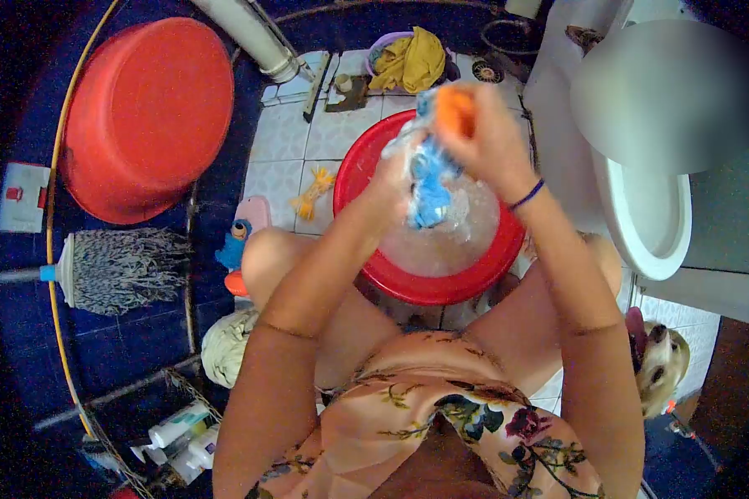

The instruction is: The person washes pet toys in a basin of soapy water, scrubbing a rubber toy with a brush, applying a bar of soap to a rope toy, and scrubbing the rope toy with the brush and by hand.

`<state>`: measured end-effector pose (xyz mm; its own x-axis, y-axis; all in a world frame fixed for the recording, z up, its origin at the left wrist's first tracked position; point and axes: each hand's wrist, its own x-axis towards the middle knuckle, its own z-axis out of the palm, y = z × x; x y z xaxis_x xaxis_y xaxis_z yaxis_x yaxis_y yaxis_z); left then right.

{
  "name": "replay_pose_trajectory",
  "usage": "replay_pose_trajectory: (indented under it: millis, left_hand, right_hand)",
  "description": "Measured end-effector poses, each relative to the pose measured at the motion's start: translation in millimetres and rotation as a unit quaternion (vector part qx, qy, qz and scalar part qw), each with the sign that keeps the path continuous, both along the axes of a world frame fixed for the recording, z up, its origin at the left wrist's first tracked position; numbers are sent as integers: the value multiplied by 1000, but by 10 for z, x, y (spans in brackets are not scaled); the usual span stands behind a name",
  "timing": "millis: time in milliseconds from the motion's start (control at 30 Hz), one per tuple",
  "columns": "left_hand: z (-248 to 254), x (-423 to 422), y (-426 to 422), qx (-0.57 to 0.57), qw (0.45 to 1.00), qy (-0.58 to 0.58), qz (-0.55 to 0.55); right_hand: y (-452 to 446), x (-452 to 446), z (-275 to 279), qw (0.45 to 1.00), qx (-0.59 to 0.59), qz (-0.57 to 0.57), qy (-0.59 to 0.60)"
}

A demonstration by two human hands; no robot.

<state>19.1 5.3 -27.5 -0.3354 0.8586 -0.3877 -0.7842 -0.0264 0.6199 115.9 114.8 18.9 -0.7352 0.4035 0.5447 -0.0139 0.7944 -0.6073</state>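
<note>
Bright enough mid-frame, then sinking to near-black in the corners! Crawling with grain over the dark blue wall [125, 345], bowing hard at the edges, fisheye-style. Smeared with motion at the hands [493, 150], crisper on the floor tiles [275, 183], fogged by a grey oval blur [670, 96] upper right.

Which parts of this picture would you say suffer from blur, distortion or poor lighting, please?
In the head view, the right hand and orange object are smeared, probably by motion; a round grey blur hides detail at upper right; lines near the edges bow, wide-angle fashion; corners fall dark, and the dark blue wall looks grainy.
</note>
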Motion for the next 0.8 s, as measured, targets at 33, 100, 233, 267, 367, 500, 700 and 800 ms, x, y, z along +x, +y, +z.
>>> replay_pose_trajectory:
  millis: [33, 100, 233, 267, 367, 500, 700, 800]
  left_hand:
    - [29, -13, 28, 8, 1000, -21, 17]
    - [118, 1, 61, 17, 997, -61, 41]
    - [255, 143, -44, -13, 999, 49, 14]
    - [280, 144, -49, -47, 998, 40, 29]
    - [52, -61, 36, 12, 999, 0, 36]
    - [216, 124, -57, -83, 994, 64, 5]
    - [112, -191, -81, 174, 938, -264, -144]
    - [293, -69, -120, 195, 941, -241, -135]
  right_hand:
    - [-109, 5, -30, 998, 56, 35, -5]
    - [-170, -6, -54, 1000, 0, 26, 3]
    - [133, -49, 10, 996, -81, -18, 17]
    - [58, -11, -4, 999, -35, 2, 21]
    - [-157, 26, -13, 998, 28, 41, 27]
    - [330, -16, -30, 994, -58, -85, 32]
    - [546, 155, 76, 832, -550, 40, 63]
    - [408, 232, 202, 765, -630, 130, 28]
